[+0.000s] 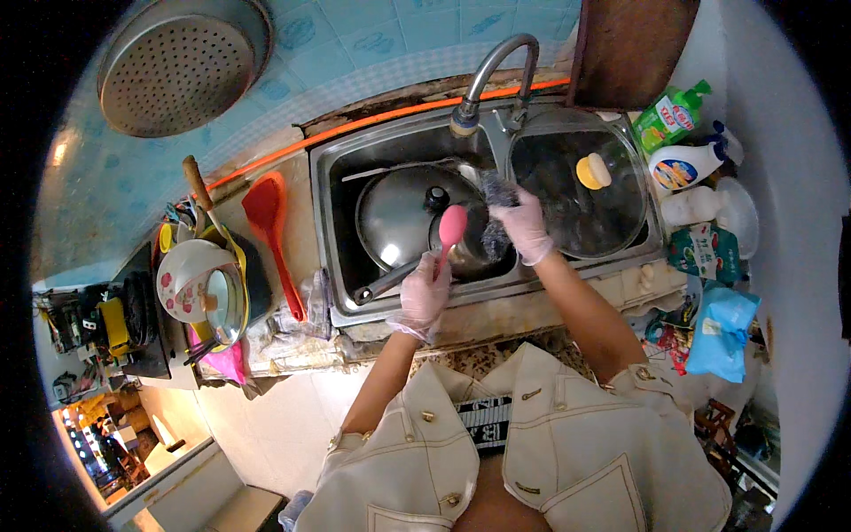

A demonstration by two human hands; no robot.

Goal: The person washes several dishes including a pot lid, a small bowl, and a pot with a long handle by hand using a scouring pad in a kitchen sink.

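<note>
My left hand (425, 296), in a thin clear glove, grips the handle of a pink spoon (453, 226) with its bowl pointing up. My right hand (524, 223), gloved the same way, holds a grey scouring pad (497, 193) just right of the spoon, apart from it. Below both hands is the left basin of a stainless steel double sink (324, 219). In that basin lie a domed metal lid (399, 213) with a black knob and a pan, whose dark handle (389, 282) passes by my left hand. Part of the pan is hidden.
A glass lid (565, 233) covers the right basin, with a yellow and cream sponge (594, 171) on it. The faucet (473, 93) arches over the sink's back. Bottles (685, 166) stand at right. A red spatula (274, 233) and stacked bowls (193, 282) are at left.
</note>
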